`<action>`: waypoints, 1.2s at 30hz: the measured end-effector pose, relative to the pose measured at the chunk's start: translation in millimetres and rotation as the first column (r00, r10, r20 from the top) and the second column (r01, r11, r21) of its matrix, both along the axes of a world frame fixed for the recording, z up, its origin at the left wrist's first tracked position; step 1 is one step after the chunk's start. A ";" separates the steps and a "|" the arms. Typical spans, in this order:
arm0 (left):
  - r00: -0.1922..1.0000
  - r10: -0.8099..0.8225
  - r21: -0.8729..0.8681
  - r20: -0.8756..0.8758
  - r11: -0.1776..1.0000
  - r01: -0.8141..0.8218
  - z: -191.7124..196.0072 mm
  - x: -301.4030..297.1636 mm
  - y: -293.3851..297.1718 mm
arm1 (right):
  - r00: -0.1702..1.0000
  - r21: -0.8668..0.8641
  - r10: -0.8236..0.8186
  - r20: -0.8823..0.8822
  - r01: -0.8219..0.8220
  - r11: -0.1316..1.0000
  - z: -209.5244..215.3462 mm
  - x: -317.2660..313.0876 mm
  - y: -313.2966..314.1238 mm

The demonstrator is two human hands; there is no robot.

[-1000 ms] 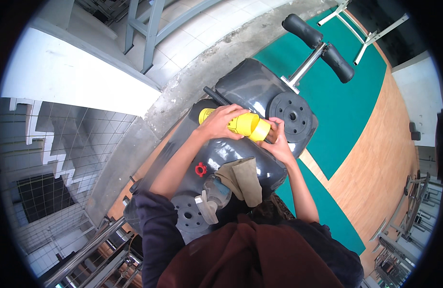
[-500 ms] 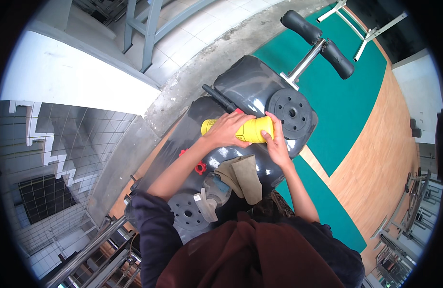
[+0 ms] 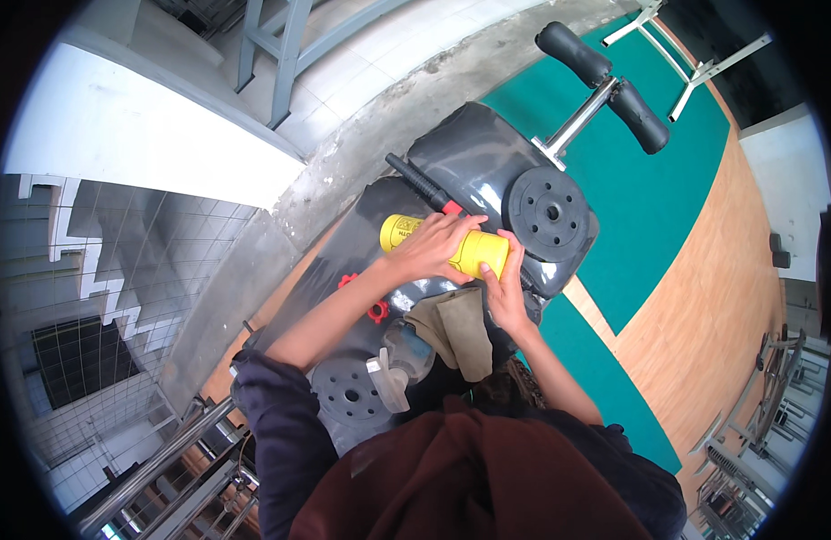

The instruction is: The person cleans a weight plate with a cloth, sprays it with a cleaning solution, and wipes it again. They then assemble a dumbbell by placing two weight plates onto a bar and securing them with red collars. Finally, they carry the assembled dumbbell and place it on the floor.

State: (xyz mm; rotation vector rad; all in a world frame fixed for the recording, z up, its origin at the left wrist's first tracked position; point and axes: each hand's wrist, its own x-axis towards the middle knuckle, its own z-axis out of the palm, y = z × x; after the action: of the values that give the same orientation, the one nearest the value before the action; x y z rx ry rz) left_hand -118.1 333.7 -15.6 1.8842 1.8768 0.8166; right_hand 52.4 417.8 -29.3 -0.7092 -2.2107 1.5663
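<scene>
Head view, yellow canister [image 3: 482,255]: held crosswise;
Left hand [image 3: 424,248]: grasping, partly hiding its middle;
Right hand [image 3: 506,289]: gripping its right end;
Far weight plate [image 3: 551,200]: beside;
Cloth [image 3: 460,333]: nearer wearer

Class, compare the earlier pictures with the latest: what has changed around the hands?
The yellow end piece, skewed a second ago, now lines up with the yellow canister. The right hand, holding that piece, has moved toward the person. Neither hand has let go; the left hand still grips the canister. The cloth and the weight plate right of the canister stay put.
</scene>
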 end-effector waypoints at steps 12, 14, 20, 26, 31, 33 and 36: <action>0.890 -0.418 -0.403 -0.182 0.857 0.320 -28.9 -40.4 -18.0 | 0.938 0.041 0.162 0.307 -0.183 0.982 -35.9 -14.9 -25.5; 0.888 -0.420 -0.463 -0.185 0.835 0.298 -31.1 -44.7 -22.8 | 0.920 0.012 0.205 0.334 -0.222 0.975 -36.9 -20.8 -28.6; 0.902 -0.362 -0.468 -0.235 0.855 0.221 -27.7 -43.1 -43.8 | 0.916 0.252 0.179 0.358 -0.279 0.926 -41.6 -21.2 -39.3; 0.946 -0.042 -0.295 -0.320 0.954 -0.057 -17.4 -40.5 -69.5 | 0.927 0.272 0.164 0.338 -0.263 0.925 -42.8 -22.2 -37.4; 0.699 0.714 -0.240 -0.039 0.672 -0.700 -40.0 -46.0 -78.4 | 0.913 0.235 0.201 0.355 -0.296 0.926 -34.2 -24.0 -36.2; 0.540 0.826 -0.313 0.163 0.562 -0.765 -54.0 -51.3 -83.8 | 0.903 0.245 0.214 0.374 -0.318 0.916 -31.1 -23.8 -36.7; 0.462 0.854 -0.403 0.239 0.520 -0.753 -71.3 -52.3 -91.8 | 0.896 0.267 0.182 0.404 -0.306 0.914 -30.3 -22.3 -37.6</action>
State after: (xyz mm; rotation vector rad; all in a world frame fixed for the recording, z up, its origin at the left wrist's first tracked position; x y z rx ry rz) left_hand -170.4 241.9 -86.9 0.4583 2.4048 1.0660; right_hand 30.1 380.2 -59.6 -0.6871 -2.8544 1.1909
